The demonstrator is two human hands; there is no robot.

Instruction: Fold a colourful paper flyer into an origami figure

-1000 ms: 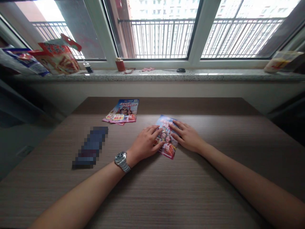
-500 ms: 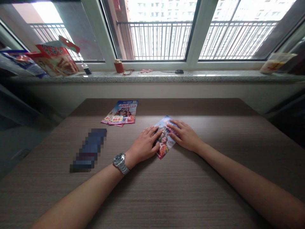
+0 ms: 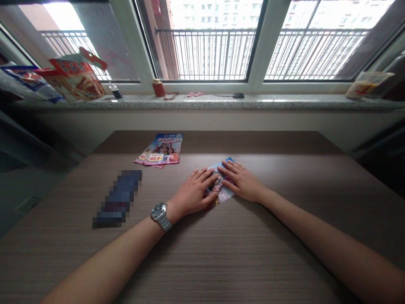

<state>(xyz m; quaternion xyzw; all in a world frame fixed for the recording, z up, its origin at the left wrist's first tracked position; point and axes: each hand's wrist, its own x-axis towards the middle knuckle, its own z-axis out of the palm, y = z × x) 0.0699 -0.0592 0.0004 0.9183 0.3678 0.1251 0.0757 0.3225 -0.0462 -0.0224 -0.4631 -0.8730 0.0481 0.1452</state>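
Note:
A colourful printed flyer [image 3: 219, 185] lies slanted on the brown wooden table [image 3: 202, 261], partly covered by both hands. My left hand [image 3: 195, 191], with a metal watch [image 3: 160, 214] at the wrist, rests flat over its left side, fingers stretched out. On its right side lies my right hand [image 3: 242, 180], palm down and fingers spread. Neither hand grips the paper; each touches it from above. A small fanned pile of similar flyers [image 3: 164, 148] sits farther back to the left.
A pixelated dark oblong thing [image 3: 118, 198] lies on the table left of my left forearm. Along the windowsill [image 3: 202, 102] stand snack bags [image 3: 76, 78], a red container [image 3: 158, 88], scissors [image 3: 233, 96] and a plastic cup [image 3: 367, 84].
Under my hands the flyer has turned clockwise, its top corner shifting right. My right hand has slid slightly left and toward me; the left has hardly moved.

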